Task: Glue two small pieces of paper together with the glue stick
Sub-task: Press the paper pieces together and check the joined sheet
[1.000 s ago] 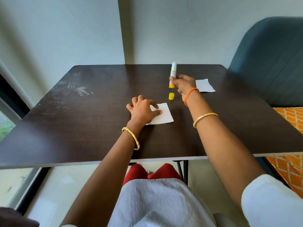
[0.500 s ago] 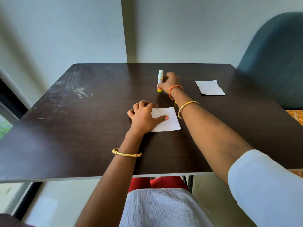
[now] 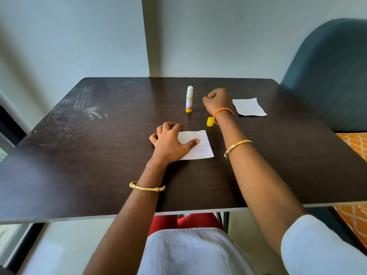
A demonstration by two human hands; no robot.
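Observation:
A white glue stick (image 3: 189,99) with a yellow base stands upright and uncapped on the dark table (image 3: 99,155). Its yellow cap (image 3: 210,121) lies a little nearer to me, beside my right wrist. My right hand (image 3: 217,102) hovers just right of the stick, fingers curled shut, touching nothing. My left hand (image 3: 170,140) rests with spread fingers on the left part of one white paper square (image 3: 198,147) and presses it flat. A second white paper square (image 3: 248,107) lies further back on the right, just beyond my right hand.
A dark teal chair back (image 3: 327,76) rises at the table's right side, with an orange patterned cushion (image 3: 355,143) below it. Grey walls stand close behind the table's far edge. A window frame (image 3: 8,124) is at the left.
My right hand set the glue stick upright on the table and let go, then drew away to the right. My left hand stayed on the near paper.

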